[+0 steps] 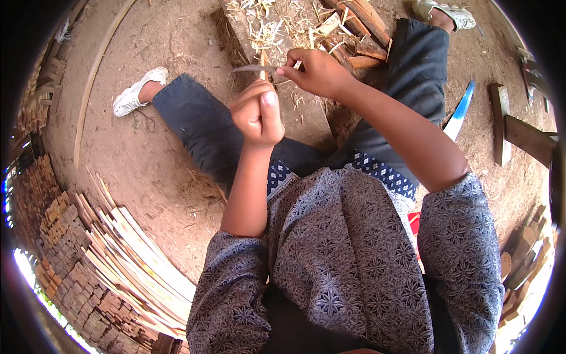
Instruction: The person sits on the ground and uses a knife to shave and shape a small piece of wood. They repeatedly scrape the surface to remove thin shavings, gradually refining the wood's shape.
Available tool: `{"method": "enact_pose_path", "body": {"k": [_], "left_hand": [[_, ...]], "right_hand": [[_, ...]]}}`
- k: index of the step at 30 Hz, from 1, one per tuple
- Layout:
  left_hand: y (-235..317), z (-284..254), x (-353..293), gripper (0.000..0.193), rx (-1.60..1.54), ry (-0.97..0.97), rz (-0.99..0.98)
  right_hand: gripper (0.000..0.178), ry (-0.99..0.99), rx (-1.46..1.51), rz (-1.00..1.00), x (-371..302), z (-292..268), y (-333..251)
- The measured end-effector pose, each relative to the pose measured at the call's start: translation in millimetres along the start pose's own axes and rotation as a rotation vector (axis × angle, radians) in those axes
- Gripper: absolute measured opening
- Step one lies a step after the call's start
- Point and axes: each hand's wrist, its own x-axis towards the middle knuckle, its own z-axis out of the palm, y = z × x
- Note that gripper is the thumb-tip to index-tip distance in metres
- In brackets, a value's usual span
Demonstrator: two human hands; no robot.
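My left hand point(258, 115) is closed in a fist, thumb on top, around the near end of a narrow wooden strip point(263, 59) that points away from me. Just beyond that fist, my right hand point(318, 72) pinches a knife point(253, 68) with its thin dark blade pointing left across the strip. Most of the knife's handle is hidden in my fingers. Both hands are above a wooden plank point(303, 115) lying between my legs. Pale curled wood shavings point(266, 34) cover the plank's far part.
Reddish-brown wood pieces point(368, 26) lie beside the plank, near my right leg. A flat white-and-blue pointed object point(461, 111) is on the dirt floor at right. Long pale strips point(138, 253) and stacked short wood blocks point(76, 283) fill the lower left. A wooden frame point(501, 127) stands far right.
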Motion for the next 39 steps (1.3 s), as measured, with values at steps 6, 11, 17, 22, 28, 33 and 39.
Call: {"method": "enact_pose_path", "body": {"k": [6, 11, 17, 22, 28, 33, 39], "left_hand": [[7.2, 4.0, 1.2, 0.042, -0.010, 0.070, -0.011], [5.9, 0.8, 1.0, 0.044, 0.017, 0.044, 0.002], [4.7, 2.4, -4.2, 0.049, 0.072, 0.146, -0.004], [4.3, 6.5, -9.3, 0.043, 0.082, 0.144, -0.029], [-3.7, -3.7, -17.3, 0.037, 0.103, 0.128, -0.073], [-1.2, 13.6, -11.5, 0.043, 0.200, 0.074, 0.045], [3.2, 9.1, -9.5, 0.041, 0.169, 0.036, 0.028]], "right_hand": [[0.044, -0.052, -0.077, 0.238, 42.6, 25.3, 57.1], [0.039, -0.055, -0.124, 0.270, 54.1, 25.9, 45.6], [0.044, -0.123, 0.031, 0.026, 10.1, -6.0, 3.7], [0.040, -0.172, -0.019, -0.023, -1.3, -22.7, -22.0], [0.039, -0.117, -0.089, -0.041, 17.7, -5.1, -3.4], [0.043, -0.093, -0.210, 0.149, 66.8, 19.9, 41.3], [0.048, -0.120, -0.248, 0.142, 76.5, 12.8, 48.4]]}}
